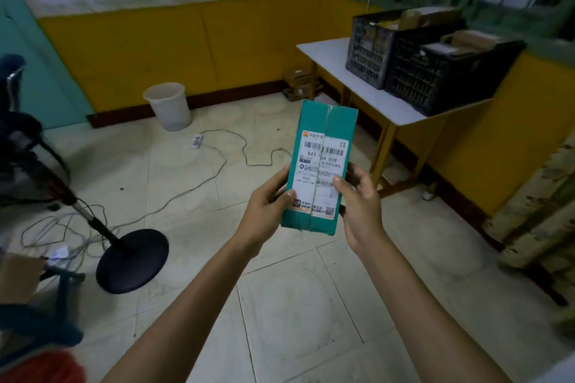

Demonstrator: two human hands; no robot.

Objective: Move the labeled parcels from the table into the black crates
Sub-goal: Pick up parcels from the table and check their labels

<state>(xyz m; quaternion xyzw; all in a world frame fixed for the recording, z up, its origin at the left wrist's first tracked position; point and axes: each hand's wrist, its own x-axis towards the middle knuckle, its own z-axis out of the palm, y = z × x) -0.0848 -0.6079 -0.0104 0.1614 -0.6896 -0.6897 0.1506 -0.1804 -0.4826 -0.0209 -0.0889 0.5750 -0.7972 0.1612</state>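
A teal parcel (323, 121) with a white shipping label is held upright in front of me, above the floor. My left hand (267, 205) grips its lower left edge and my right hand (357, 199) grips its lower right edge, thumbs on the label. Two black crates stand on a white table (351, 78) at the upper right: the nearer crate (441, 78) and the farther crate (370, 47). Both hold brown cardboard parcels that stick up over their rims.
A white bucket (169, 106) stands by the yellow wall. A power strip (196, 140) and cables lie across the tiled floor. A fan stand with a round black base (132, 261) is at the left. Small boxes (298, 85) sit under the table.
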